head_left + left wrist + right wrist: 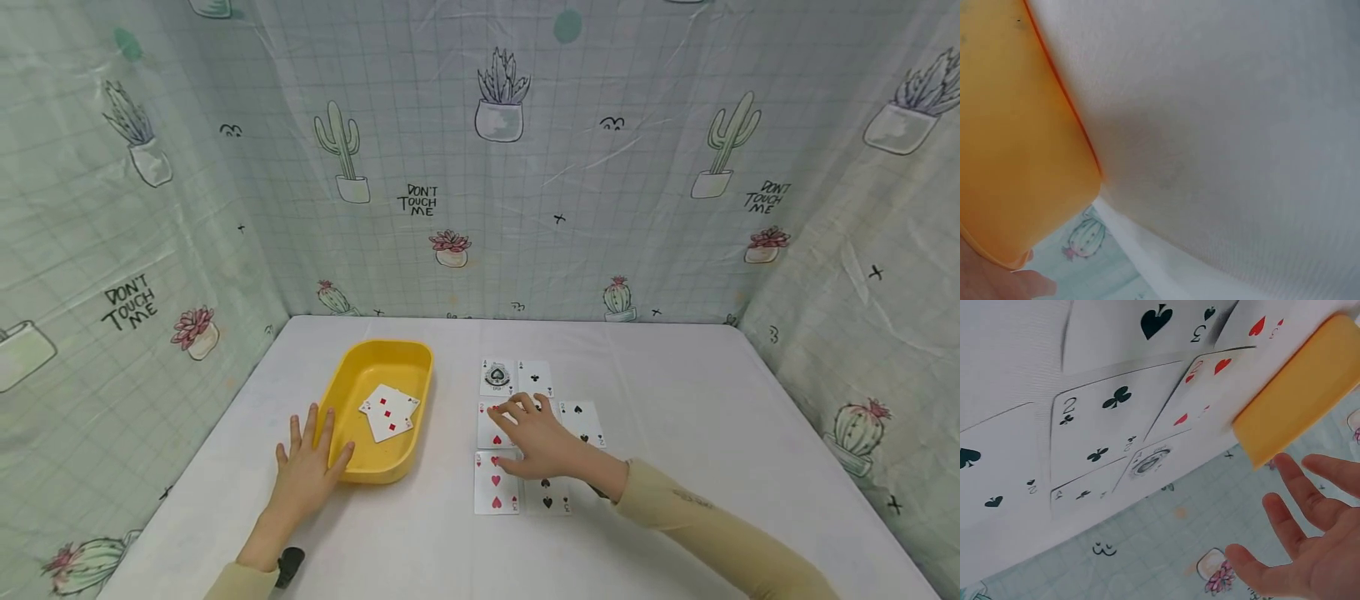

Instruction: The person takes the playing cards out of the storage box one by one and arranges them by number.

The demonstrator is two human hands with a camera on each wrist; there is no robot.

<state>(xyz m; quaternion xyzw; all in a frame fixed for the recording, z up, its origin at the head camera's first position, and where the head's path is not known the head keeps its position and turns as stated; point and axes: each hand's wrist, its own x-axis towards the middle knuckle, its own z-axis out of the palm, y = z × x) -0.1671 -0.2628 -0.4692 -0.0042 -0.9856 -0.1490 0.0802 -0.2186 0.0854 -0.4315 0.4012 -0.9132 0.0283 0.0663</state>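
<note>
Right hand [542, 442] spread flat, holding nothing, fingertips over the two of hearts [491, 427] in the card grid on the bench [675, 433]. Left hand [306, 467] relaxed against the yellow tray [352, 379], lying left of the cards, long axis running away.

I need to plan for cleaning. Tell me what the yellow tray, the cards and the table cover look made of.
Yellow tray: likely molded plastic, with an even colour, rounded corners and a smooth, slightly glossy wall.
Cards: probably coated paper card; they are thin and flat with crisp printed pips.
Table cover: seemingly matte white woven cloth, since a fine weave texture shows in the wrist views.
</note>
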